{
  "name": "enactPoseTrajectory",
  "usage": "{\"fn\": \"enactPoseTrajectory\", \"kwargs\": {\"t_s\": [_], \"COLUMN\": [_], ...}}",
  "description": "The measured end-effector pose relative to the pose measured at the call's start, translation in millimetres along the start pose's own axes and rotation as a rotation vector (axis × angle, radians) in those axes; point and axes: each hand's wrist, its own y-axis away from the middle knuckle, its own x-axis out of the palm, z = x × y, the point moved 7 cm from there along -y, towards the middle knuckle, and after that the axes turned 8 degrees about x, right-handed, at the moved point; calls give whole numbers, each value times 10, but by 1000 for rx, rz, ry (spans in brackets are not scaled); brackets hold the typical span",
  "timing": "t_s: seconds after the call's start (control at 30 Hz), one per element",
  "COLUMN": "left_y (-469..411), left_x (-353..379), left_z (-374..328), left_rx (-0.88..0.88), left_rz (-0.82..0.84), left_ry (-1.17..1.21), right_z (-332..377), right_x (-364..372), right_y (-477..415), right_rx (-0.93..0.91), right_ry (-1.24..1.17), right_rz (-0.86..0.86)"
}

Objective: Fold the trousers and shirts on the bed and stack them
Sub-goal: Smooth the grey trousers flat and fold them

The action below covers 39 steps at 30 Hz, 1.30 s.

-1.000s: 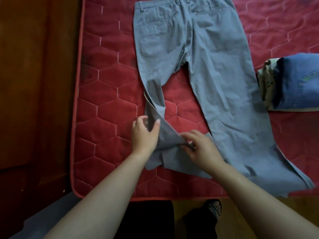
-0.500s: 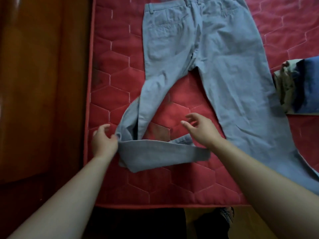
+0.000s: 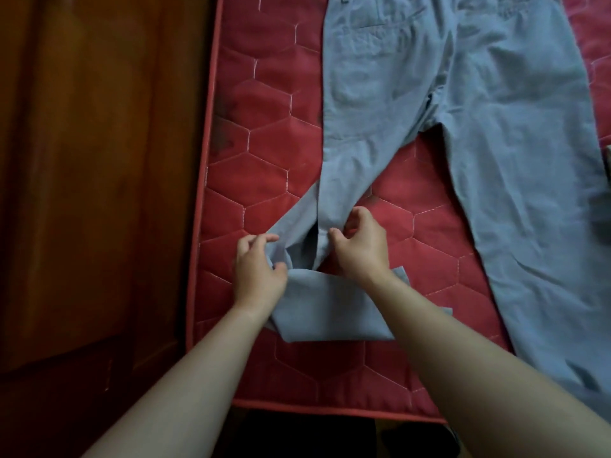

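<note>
While one view only is on file, head view: looking down over the near edge of the bed.
Item: grey-blue cotton trousers (image 3: pixel 496 166), seat side up, spread on the red hexagon-quilted mattress (image 3: pixel 264 143), waistband at the far end.
Leg on the right: lies straight and flat, running toward the near edge.
Leg on the left (image 3: pixel 347 180): narrows into a twist partway down; its lower length (image 3: pixel 330 312) is turned sideways and lies across the mattress under both wrists.
Left hand (image 3: pixel 258 276): thumb and fingers pinch the cloth at the bend.
Right hand (image 3: pixel 362 249): fingers curled at the inner edge of the same leg, seemingly gripping it, though the contact is partly hidden.
Change: half a second ago the right hand hovered open, clear of the cloth; it has now closed in beside the left.
Meaning: by my reading, the twisted leg is being straightened; no fold is begun, and stacking is still ahead.
Surround: dark brown wooden panel (image 3: pixel 99 160), left of the mattress.
</note>
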Motion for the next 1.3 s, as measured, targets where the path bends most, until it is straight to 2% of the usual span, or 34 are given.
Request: {"fn": "enactPoseTrajectory", "kwargs": {"t_s": [0.23, 0.33, 0.43, 0.5, 0.6, 0.73, 0.8, 0.93, 1.03, 1.1, 1.2, 1.3], "left_y": [-153, -203, -135, -40, 191, 481, 589, 813, 967, 1079, 1198, 1163], "left_x": [-240, -225, -45, 191, 583, 771, 781, 513, 163, -76, -399, -559], "left_z": [-30, -111, -481, -713, -830, -708, -596, -559, -502, -346, 19, 325], "left_rx": [47, 76, 268, 343, 315, 277, 245, 278, 346, 308, 156, 6], "left_rz": [-103, -128, -135, -52, 99, 171, 230, 196, 136, 123, 108, 153], "left_ry": [21, -26, -103, -74, -122, -275, -323, -148, -153, -231, -331, -297], "right_z": [86, -148, -483, -693, -987, -1213, -1312, -1350, -1228, -1109, -879, -627], "right_x": [-692, -887, -1030, -1046, -1003, -1102, -1107, -1120, -1212, -1231, -1191, -1085], "right_y": [-17, -168, -223, -175, -47, 77, 120, 251, 361, 441, 530, 557], "right_rx": [-108, -35, 11, 51, 119, 86, 91, 82, 30, 3, -48, -114], "right_ry": [-109, -14, 146, 154, 107, 99, 103, 18, 0, 31, 54, 95], "right_rz": [-195, -75, -27, 25, 101, 28, 43, 86, 84, 118, 181, 211]}}
